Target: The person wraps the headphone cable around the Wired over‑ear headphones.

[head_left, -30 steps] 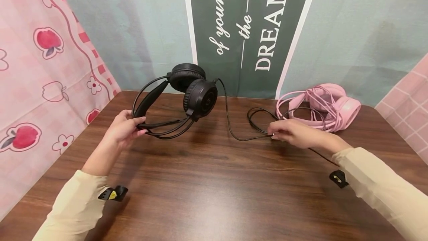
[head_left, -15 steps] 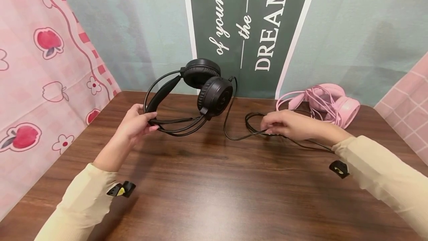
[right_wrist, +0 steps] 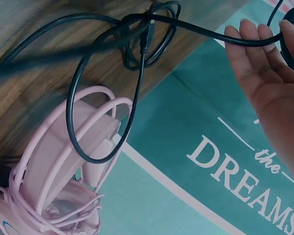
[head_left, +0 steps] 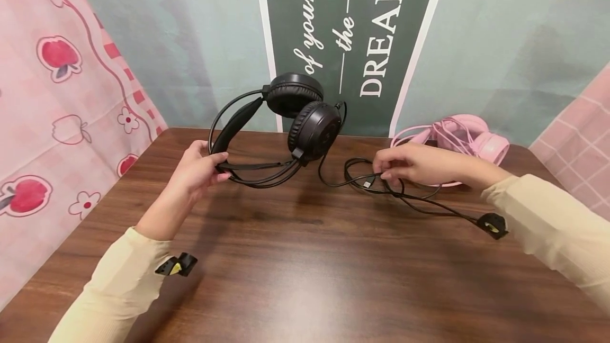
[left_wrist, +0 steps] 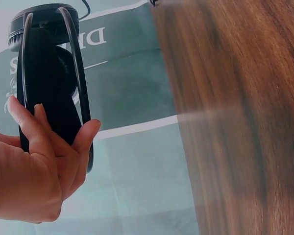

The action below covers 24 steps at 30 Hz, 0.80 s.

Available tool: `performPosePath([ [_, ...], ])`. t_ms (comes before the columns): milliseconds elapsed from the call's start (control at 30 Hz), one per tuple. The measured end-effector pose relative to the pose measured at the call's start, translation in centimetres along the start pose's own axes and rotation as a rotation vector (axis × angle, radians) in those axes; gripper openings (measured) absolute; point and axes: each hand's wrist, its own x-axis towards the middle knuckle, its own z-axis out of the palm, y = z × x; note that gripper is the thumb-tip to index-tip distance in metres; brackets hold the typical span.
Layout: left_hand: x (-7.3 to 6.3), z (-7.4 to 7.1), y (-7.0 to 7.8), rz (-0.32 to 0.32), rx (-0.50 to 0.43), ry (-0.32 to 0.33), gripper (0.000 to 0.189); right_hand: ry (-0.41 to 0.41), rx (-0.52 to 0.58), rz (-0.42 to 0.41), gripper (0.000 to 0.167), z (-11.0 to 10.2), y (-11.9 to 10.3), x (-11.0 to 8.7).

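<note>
Black headphones [head_left: 312,132] have risen rightward, left fingers [left_wrist: 32,129] gripping their headband [head_left: 240,120], right fingers [right_wrist: 240,58] pinching their cable [right_wrist: 198,30]

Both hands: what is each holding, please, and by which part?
The left hand holds the black headphones by the headband; the right hand holds their cable partway along.

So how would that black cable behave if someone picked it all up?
Probably floppy: the black cable curls into loose loops. It may well tangle, since those loops overlap. It looks thin, so it is likely light for its length.
</note>
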Motion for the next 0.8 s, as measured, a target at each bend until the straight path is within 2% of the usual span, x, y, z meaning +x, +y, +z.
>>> performPosePath([
  [67, 0.0, -0.1, 0.1, 0.004, -0.001, -0.002, 0.020, -0.006, 0.011, 0.016, 0.011, -0.2, -0.1, 0.0],
  [233, 0.0, -0.2, 0.2, -0.001, -0.003, -0.001, 0.019, 0.030, 0.010, -0.032, 0.012, -1.3, -0.4, 0.2],
  [333, 0.0, -0.1, 0.4, 0.000, -0.017, 0.002, 0.019, 0.080, -0.049, -0.052, 0.015, -2.5, -0.7, 0.0],
  [433, 0.0, -0.1, 0.6, 0.011, -0.029, 0.001, 0.019, 0.107, -0.093, -0.013, 0.017, -4.0, -1.1, -0.4],
  [600, -0.1, -0.4, 1.0, 0.014, -0.056, 0.001, 0.020, 0.141, -0.115, 0.096, 0.017, -6.7, -1.6, -1.8],
  [800, -0.2, -0.9, 1.3, 0.002, -0.104, -0.003, 0.021, 0.207, -0.141, 0.202, 0.014, -8.3, -2.0, -3.0],
])
